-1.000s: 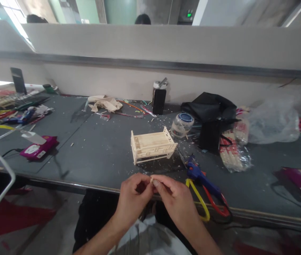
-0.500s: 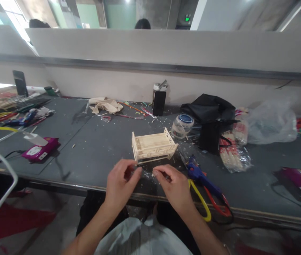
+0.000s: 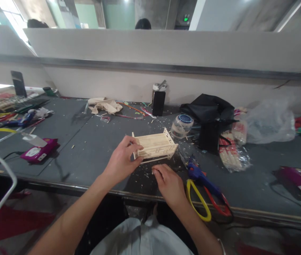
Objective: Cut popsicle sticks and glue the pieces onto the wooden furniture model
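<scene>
A small model bed (image 3: 155, 143) made of pale wooden sticks stands upright on the dark table, in front of me. My left hand (image 3: 124, 156) has its fingers and thumb around the near left corner of the bed, hiding part of that end. Just in front of the bed's near side, my right hand (image 3: 168, 182) is closed in a pinch, apart from the model. A tiny pale bit shows at its fingertips, too small to name. Right of this hand lies a blue glue gun (image 3: 197, 171), with yellow-handled scissors (image 3: 207, 214) beside it.
Behind the bed stand a lidded clear jar (image 3: 182, 125) and a black phone (image 3: 158, 102). Bagged wooden sticks (image 3: 230, 152) and a black bag (image 3: 209, 106) lie to the right. Purple power strips (image 3: 40, 150) sit at both sides. Scraps litter the table; a white cable hangs at left.
My left hand has moved forward from in front of the bed onto its left corner. My right hand stays pinched in nearly the same spot.
</scene>
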Action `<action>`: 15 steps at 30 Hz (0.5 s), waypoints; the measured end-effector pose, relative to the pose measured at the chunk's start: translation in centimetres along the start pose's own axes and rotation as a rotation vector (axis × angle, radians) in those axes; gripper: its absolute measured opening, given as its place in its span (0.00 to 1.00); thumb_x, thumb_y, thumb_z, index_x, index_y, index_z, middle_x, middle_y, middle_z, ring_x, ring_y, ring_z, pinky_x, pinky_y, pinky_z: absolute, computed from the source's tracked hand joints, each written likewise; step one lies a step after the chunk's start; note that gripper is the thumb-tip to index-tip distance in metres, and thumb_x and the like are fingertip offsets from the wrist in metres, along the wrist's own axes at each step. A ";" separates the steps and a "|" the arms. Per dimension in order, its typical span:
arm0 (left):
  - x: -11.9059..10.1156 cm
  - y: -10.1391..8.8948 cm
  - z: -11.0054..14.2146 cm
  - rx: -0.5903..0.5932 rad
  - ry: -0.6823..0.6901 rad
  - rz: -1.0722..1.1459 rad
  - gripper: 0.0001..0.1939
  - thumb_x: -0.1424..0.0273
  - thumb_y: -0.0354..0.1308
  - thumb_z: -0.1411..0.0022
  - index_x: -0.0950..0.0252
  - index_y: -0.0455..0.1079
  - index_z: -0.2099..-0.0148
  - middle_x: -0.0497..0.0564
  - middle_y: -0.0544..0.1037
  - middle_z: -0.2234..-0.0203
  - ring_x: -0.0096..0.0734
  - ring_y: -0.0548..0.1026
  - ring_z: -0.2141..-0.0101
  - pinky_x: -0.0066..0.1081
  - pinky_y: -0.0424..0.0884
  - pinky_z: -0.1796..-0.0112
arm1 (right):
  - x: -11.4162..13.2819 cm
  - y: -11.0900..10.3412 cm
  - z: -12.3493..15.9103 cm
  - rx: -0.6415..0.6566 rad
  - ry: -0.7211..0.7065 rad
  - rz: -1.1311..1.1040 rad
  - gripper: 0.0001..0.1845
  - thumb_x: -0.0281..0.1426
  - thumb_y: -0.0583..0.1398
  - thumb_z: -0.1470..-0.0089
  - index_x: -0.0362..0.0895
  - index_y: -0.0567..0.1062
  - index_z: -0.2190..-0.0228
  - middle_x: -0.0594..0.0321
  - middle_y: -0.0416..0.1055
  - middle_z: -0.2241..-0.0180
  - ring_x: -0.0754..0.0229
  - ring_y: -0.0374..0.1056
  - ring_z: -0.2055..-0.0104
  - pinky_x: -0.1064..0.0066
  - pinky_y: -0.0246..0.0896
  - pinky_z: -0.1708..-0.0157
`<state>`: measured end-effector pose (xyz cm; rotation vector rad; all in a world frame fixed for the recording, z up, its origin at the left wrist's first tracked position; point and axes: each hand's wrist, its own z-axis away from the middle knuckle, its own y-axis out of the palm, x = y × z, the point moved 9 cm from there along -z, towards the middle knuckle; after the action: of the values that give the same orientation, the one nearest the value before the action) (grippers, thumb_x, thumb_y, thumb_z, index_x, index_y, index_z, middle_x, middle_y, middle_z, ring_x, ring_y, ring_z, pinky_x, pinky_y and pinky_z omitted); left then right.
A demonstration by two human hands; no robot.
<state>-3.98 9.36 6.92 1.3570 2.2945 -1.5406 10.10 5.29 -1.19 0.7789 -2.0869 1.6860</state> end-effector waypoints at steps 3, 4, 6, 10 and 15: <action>-0.1 0.1 -0.1 0.016 0.001 -0.017 0.09 0.78 0.60 0.46 0.66 0.72 0.61 0.54 0.67 0.60 0.34 0.70 0.61 0.34 0.71 0.61 | -0.2 0.1 -0.1 0.019 0.015 0.016 0.12 0.30 0.52 0.39 0.46 0.75 0.67 0.62 0.74 0.69 0.60 0.70 0.65 0.73 0.58 0.65; -0.1 0.1 -0.1 0.018 0.003 -0.020 0.08 0.78 0.60 0.46 0.66 0.72 0.62 0.54 0.67 0.60 0.34 0.70 0.61 0.34 0.70 0.61 | -0.3 0.1 -0.1 0.021 0.020 0.017 0.12 0.30 0.52 0.40 0.46 0.75 0.68 0.62 0.73 0.69 0.60 0.70 0.66 0.73 0.58 0.65; -0.2 0.1 -0.1 0.016 0.002 -0.026 0.05 0.78 0.59 0.46 0.66 0.71 0.65 0.53 0.66 0.61 0.33 0.70 0.62 0.34 0.70 0.62 | -0.4 0.1 -0.2 0.023 0.032 0.017 0.11 0.31 0.52 0.40 0.46 0.75 0.69 0.63 0.73 0.70 0.61 0.70 0.67 0.73 0.57 0.66; -0.2 0.0 -0.3 0.008 -0.026 -0.037 0.03 0.76 0.57 0.44 0.66 0.71 0.68 0.53 0.66 0.62 0.31 0.69 0.65 0.33 0.70 0.63 | -0.5 0.1 -0.4 0.030 0.050 0.019 0.10 0.30 0.54 0.42 0.46 0.75 0.70 0.63 0.73 0.71 0.61 0.69 0.69 0.73 0.57 0.67; 0.1 0.0 -0.3 0.022 -0.090 -0.045 0.05 0.76 0.58 0.45 0.64 0.72 0.64 0.51 0.67 0.64 0.29 0.69 0.67 0.31 0.69 0.65 | -0.5 0.2 -0.6 0.041 0.061 0.020 0.10 0.31 0.54 0.43 0.46 0.75 0.71 0.64 0.74 0.71 0.62 0.69 0.69 0.74 0.57 0.68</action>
<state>-3.97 9.63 7.02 1.2226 2.2757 -1.6096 10.34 5.99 -1.48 0.7127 -2.0315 1.7459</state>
